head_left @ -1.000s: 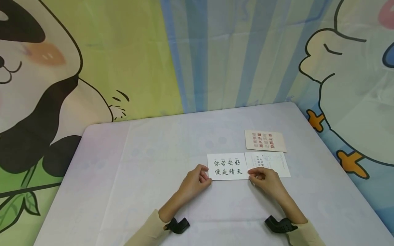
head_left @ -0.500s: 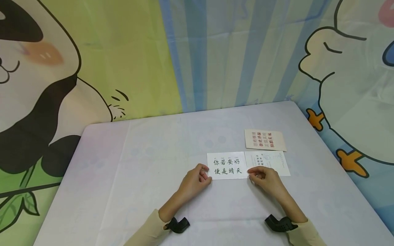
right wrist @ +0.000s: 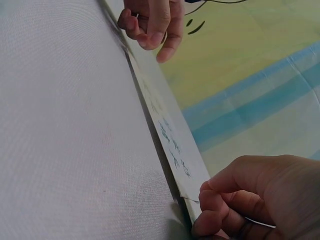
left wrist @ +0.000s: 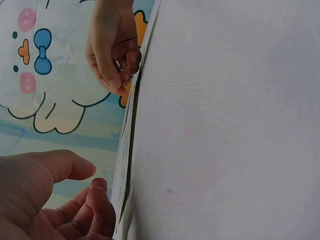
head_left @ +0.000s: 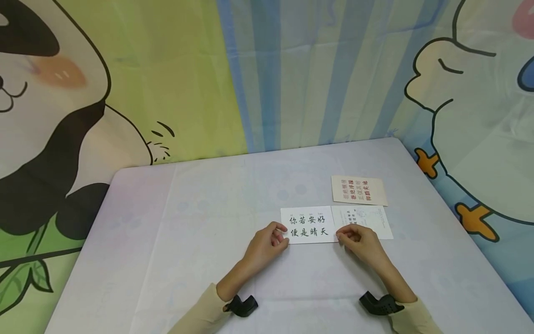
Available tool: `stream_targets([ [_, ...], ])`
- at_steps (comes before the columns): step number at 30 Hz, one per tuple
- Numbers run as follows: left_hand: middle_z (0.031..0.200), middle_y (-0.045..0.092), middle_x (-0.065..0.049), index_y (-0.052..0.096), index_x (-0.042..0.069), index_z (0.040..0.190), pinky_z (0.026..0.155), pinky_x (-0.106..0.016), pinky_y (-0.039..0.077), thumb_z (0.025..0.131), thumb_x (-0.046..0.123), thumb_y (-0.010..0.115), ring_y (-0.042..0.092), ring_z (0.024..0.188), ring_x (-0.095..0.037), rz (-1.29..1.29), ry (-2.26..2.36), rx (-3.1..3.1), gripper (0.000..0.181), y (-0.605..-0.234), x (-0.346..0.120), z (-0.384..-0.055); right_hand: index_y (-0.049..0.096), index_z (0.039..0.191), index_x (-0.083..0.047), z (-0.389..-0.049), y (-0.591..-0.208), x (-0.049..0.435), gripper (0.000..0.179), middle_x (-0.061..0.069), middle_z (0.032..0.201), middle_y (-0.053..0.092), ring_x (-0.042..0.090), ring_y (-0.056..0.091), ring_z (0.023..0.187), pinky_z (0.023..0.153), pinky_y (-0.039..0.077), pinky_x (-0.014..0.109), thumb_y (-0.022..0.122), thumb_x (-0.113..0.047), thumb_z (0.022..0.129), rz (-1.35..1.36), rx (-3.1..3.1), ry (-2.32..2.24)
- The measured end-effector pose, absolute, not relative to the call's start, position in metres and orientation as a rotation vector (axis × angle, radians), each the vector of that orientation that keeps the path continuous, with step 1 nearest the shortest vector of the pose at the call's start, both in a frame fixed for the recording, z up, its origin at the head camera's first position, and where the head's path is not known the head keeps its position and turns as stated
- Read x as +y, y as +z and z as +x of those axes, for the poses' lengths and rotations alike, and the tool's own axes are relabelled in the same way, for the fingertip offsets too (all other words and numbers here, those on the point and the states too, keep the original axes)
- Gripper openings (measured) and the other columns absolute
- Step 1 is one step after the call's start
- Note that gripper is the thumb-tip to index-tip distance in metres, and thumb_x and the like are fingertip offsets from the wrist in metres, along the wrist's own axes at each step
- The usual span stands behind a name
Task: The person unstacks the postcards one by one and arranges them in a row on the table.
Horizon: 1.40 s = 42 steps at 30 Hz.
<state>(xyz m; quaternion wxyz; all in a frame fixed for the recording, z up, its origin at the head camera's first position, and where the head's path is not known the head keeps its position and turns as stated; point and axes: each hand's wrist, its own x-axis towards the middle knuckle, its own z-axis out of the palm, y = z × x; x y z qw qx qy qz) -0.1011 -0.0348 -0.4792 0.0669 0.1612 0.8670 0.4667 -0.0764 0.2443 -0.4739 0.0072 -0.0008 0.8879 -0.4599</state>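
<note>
A white postcard (head_left: 307, 225) printed with dark Chinese characters lies on the table, with a second white postcard (head_left: 377, 221) adjoining its right edge. My left hand (head_left: 264, 248) is at the first postcard's left edge, its fingertips overlapping the lower corner in the head view. In the left wrist view, a narrow gap separates that hand's thumb and index fingertips. Thumb and index of my right hand (head_left: 365, 246) meet at the seam and seem to pinch the first postcard's lower right corner. Those fingers partly cover the second postcard in the head view.
A cream card (head_left: 359, 190) with red and grey characters lies just behind the second postcard. The white-covered table (head_left: 200, 260) meets a cartoon-printed curtain (head_left: 187, 93) at its back and sides. A black strap device sits on each wrist.
My left hand has shifted slightly to the right, its fingertips reaching a little over the postcard's left edge. The right hand and the cards look almost unmoved.
</note>
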Motion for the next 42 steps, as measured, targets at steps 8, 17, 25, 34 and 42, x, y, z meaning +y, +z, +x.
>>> stream_targets([
  [8,0.077,0.058,0.006,0.062,0.005,0.108,0.055,-0.019,0.041,0.086,0.010,0.068,0.049,0.060,-0.003,0.551,1.441,2.600,0.023,-0.472,-0.030,-0.100,0.071,0.092,0.000,-0.077,-0.472,0.248,0.007,0.006,0.076,0.066,0.005,0.051,0.060,0.053,0.042,0.021,0.069,-0.004,0.087,0.022,2.836,-1.463],
  [17,0.082,0.060,0.002,0.059,0.000,0.116,0.060,-0.019,0.044,0.085,0.006,0.067,0.053,0.066,-0.006,0.598,1.522,2.610,0.032,-0.470,-0.019,-0.106,0.070,0.097,0.002,-0.079,-0.474,0.256,0.012,0.005,0.078,0.063,0.003,0.052,0.063,0.053,0.044,0.019,0.068,-0.001,0.086,0.076,2.884,-1.595],
  [25,0.097,0.061,-0.008,0.057,0.000,0.119,0.075,-0.028,0.048,0.084,0.005,0.068,0.059,0.085,-0.019,0.651,1.628,2.595,0.037,-0.472,-0.004,-0.116,0.062,0.119,0.003,-0.081,-0.469,0.259,0.033,0.011,0.083,0.064,0.004,0.054,0.060,0.051,0.044,0.020,0.068,0.001,0.086,0.107,2.908,-1.709],
  [34,0.098,0.059,-0.009,0.057,-0.001,0.118,0.076,-0.029,0.048,0.084,0.005,0.068,0.059,0.087,-0.020,0.633,1.648,2.555,0.036,-0.475,0.007,-0.118,0.060,0.117,0.009,-0.072,-0.437,0.252,0.031,0.012,0.088,0.064,0.001,0.056,0.069,0.052,0.043,0.016,0.065,0.004,0.087,0.219,2.910,-1.701],
  [42,0.102,0.060,-0.011,0.056,-0.001,0.122,0.074,-0.031,0.050,0.086,0.008,0.067,0.060,0.089,-0.021,0.608,1.634,2.489,0.038,-0.474,0.020,-0.121,0.063,0.116,0.004,-0.083,-0.465,0.268,0.029,0.003,0.091,0.061,0.001,0.055,0.074,0.054,0.042,0.016,0.069,-0.002,0.088,0.188,2.920,-1.733],
])
